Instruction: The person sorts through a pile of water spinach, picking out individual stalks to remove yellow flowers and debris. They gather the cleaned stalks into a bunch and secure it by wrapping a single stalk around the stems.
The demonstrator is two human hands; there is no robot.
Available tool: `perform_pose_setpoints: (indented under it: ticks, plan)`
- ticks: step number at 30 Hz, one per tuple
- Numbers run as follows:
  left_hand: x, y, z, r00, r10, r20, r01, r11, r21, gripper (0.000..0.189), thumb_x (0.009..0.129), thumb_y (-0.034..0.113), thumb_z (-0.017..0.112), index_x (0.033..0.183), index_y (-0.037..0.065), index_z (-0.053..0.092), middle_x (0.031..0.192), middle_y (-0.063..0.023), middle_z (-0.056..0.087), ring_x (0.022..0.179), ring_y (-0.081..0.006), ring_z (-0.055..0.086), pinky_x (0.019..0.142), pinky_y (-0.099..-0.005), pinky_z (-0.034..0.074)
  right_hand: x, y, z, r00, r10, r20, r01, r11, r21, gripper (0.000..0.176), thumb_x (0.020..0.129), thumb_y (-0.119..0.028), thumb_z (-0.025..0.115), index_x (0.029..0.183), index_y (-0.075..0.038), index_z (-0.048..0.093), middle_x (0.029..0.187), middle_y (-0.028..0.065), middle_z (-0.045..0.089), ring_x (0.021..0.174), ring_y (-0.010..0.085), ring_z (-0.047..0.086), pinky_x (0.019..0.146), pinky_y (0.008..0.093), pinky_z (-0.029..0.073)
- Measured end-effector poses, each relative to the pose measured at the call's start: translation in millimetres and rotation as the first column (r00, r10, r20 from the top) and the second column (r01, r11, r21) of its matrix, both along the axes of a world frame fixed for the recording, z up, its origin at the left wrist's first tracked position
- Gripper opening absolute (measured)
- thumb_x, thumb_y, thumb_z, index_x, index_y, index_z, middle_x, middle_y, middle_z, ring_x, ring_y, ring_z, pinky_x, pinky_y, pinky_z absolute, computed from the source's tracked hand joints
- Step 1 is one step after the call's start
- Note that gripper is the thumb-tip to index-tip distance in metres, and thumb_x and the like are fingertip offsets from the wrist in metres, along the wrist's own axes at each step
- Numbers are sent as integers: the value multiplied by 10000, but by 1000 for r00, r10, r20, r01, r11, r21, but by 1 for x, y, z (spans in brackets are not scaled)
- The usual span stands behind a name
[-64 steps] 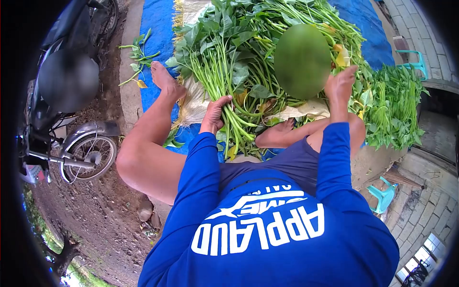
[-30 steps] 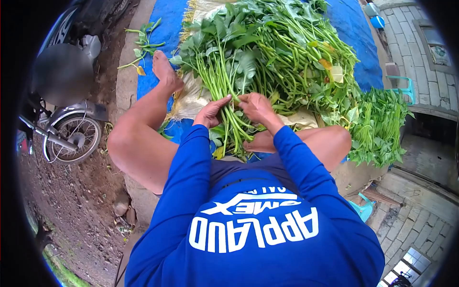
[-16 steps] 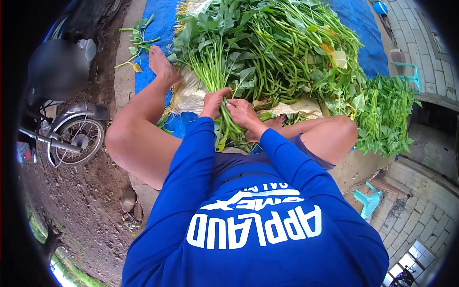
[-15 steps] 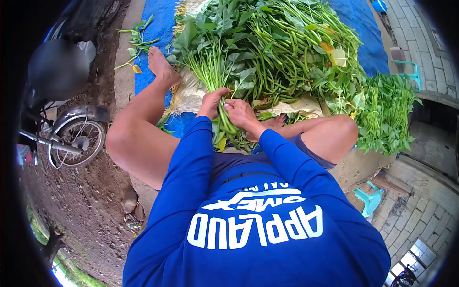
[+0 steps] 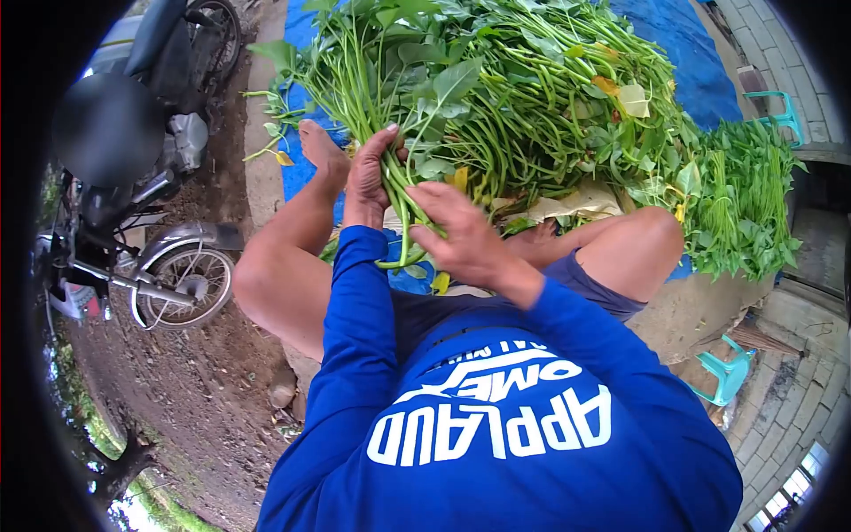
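One bunch of long-stemmed leafy greens (image 5: 362,115), held in the left hand (image 5: 369,177), its fingers wrapped around the stems; leaf ends point away from the body. One right hand (image 5: 467,232), blurred, half-curled, at the lower stems; whether it grips any cannot be told. One broad pile of greens (image 5: 541,115), beyond the hands, over a blue tarpaulin (image 5: 696,62). Two teal plastic stools (image 5: 727,372), far right.

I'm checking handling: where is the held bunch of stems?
In the head view, left of centre: the bunch of stems is in the left hand, beside the large green pile.
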State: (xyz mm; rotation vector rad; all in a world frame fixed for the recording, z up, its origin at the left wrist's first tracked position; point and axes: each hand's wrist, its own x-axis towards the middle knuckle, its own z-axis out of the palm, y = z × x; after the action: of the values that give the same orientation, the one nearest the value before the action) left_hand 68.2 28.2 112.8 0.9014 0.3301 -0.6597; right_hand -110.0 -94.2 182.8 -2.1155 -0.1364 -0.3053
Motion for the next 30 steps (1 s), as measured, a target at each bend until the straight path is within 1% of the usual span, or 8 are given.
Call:
perform_pose_setpoints:
  ticks: [6,11,14,18,22,25,28,30]
  plan:
    - [26,15,75,974,-103,203,100,995,28,236,975,277,753,852,132,614,683,10,590,590,-152,611,595,-323,573,5,-90,87,938,-319,-134,343,803,487,248,1007,-57,724,1251,-22,735,1020,-1,729,925,72,664,840,236,543]
    - [14,3,130,970,-58,235,58,998,10,193,968,226,747,885,107,620,727,9,596,622,-112,620,624,-319,585,-1,-88,92,999,-18,39,17,999,44,207,931,-113,755,1112,-15,784,1043,124,763,892,265,727,840,386,575]
    - [18,5,138,955,-97,279,126,988,-88,194,974,227,738,877,109,619,724,9,597,608,-112,604,632,-320,582,-1,-72,74,995,-36,95,52,985,-166,254,894,-178,790,1105,-37,800,1082,149,759,1002,336,699,931,454,539]
    - [16,1,143,957,-66,282,83,995,-49,203,978,241,734,868,107,629,725,5,605,604,-109,586,631,-313,575,4,-71,62,996,-72,47,77,988,-133,297,911,-182,807,1178,-53,789,1168,141,757,1128,318,674,1022,451,509]
    - [19,0,141,963,-61,262,88,992,-95,171,1000,208,739,914,115,624,752,13,589,663,-115,595,682,-343,592,8,-67,64,1000,20,6,-21,978,208,293,947,-184,800,1187,-17,775,1086,148,763,929,251,725,828,358,572]
    - [21,-6,138,958,-7,287,24,998,-55,191,985,208,754,902,94,626,770,-1,603,671,-123,619,617,-303,566,10,-67,70,996,-20,91,6,988,152,239,972,-173,762,1136,1,775,986,159,770,814,221,732,728,333,572]
    - [22,-12,139,943,63,326,-59,998,-22,161,959,153,766,935,54,642,781,-24,612,667,-140,639,580,-280,548,5,-58,100,968,-123,-219,176,954,241,216,983,-175,697,1071,6,775,866,181,757,774,223,733,721,347,566]
    - [14,-21,141,932,92,350,-106,994,21,141,947,118,767,967,37,654,787,-28,618,658,-141,636,576,-282,549,15,-54,101,929,-54,-365,77,996,47,320,949,-265,617,984,12,774,817,214,744,736,296,730,718,427,567]
